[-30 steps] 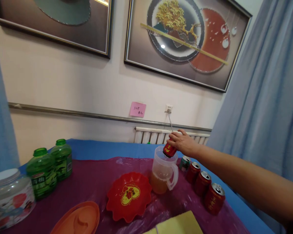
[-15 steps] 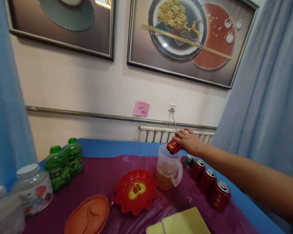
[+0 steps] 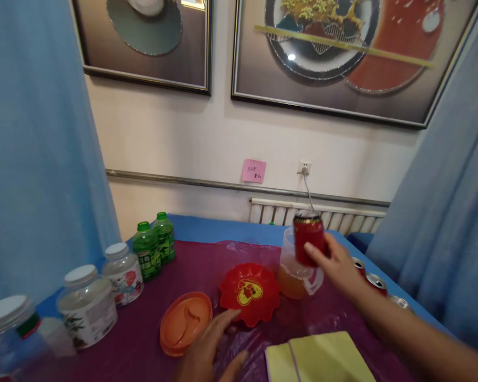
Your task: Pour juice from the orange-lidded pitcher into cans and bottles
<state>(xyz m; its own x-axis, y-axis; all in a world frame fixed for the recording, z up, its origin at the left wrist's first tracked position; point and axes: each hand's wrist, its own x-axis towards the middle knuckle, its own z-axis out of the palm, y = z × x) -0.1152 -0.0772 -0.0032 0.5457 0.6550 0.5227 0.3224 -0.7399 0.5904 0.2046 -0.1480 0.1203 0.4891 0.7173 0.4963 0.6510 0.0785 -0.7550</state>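
Note:
A red can (image 3: 308, 239) is upright in my right hand (image 3: 334, 260), raised in front of the plastic pitcher (image 3: 290, 276), which has amber liquid in its lower part. My left hand (image 3: 213, 350) is low in the view with fingers apart and nothing in it, between the orange divided dish (image 3: 186, 322) and the yellow folded cloth (image 3: 318, 358). The red scalloped plate (image 3: 249, 294) lies just beyond its fingertips. Several cans (image 3: 376, 284) stand at the right, partly hidden behind my right forearm.
Lidded clear jars (image 3: 88, 307) and two green bottles (image 3: 146, 252) line the left side of the table. The table has a purple plastic cover (image 3: 143, 329) over blue cloth. Blue curtains (image 3: 43, 159) hang at both sides; a radiator (image 3: 342, 217) stands behind.
My right hand has brought the can from a tilt over the pitcher to upright, nearer to me. My left hand has come into view. The view has turned left.

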